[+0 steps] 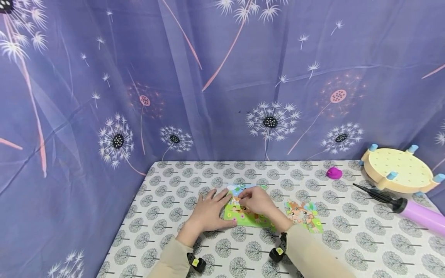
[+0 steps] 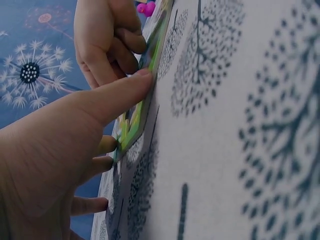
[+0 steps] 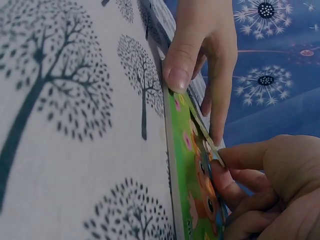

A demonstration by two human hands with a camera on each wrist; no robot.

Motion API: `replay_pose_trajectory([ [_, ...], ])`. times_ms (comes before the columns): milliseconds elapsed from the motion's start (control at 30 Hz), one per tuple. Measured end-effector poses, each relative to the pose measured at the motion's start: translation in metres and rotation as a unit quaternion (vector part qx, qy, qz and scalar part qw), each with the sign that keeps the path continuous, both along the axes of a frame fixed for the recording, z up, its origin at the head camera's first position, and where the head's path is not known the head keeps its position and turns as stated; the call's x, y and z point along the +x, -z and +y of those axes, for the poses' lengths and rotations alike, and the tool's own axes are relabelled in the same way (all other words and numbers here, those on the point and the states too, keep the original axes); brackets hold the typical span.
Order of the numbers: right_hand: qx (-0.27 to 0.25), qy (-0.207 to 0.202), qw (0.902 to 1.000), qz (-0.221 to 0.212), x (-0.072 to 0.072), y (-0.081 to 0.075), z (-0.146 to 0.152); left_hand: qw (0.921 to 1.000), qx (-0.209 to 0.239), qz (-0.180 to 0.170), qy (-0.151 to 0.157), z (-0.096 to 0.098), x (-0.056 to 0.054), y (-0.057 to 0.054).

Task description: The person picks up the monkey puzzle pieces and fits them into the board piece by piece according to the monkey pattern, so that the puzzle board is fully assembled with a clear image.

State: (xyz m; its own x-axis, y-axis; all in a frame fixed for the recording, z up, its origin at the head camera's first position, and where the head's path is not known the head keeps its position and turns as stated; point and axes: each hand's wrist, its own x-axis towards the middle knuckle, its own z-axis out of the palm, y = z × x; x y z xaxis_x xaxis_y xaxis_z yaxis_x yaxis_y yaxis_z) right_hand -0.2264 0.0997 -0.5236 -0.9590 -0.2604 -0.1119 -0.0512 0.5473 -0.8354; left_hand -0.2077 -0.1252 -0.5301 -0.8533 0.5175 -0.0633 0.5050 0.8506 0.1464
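A person's two hands work over a bright picture puzzle (image 1: pixel 245 222) lying flat on a desk (image 1: pixel 326 249) with a tree-patterned cover. The left hand (image 1: pixel 211 212) has its fingers spread apart, the thumb on the puzzle's near edge. The right hand (image 1: pixel 258 200) pinches a thin piece (image 3: pixel 204 124) between thumb and finger, tilted over the puzzle. Pressed down at that slant, the piece could catch on its neighbours, bend, or pop others loose. If the left hand's light hold slips, the whole puzzle might slide, perhaps toward the separate picture section (image 1: pixel 303 216) just beside the right forearm.
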Motion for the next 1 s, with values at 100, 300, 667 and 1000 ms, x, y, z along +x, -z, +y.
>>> replay_pose_trajectory([
  [100, 0.011, 0.011, 0.9999, -0.004, 0.0, -0.001, -0.002, 1.0, -0.003, -0.002, 0.005, 0.001, 0.005, -0.001],
  [300, 0.023, 0.025, 0.9993, -0.012, -0.001, -0.002, -0.006, 0.9995, 0.006, -0.023, 0.019, 0.004, 0.021, -0.01],
  [667, 0.045, 0.031, 0.9985, 0.01, 0.0, -0.003, 0.002, 0.9995, -0.005, -0.024, 0.018, 0.007, 0.03, -0.011],
  [1000, 0.004, 0.027, 0.9983, 0.051, 0.006, -0.014, 0.051, 0.9996, -0.011, -0.022, 0.012, 0.008, 0.027, -0.008],
])
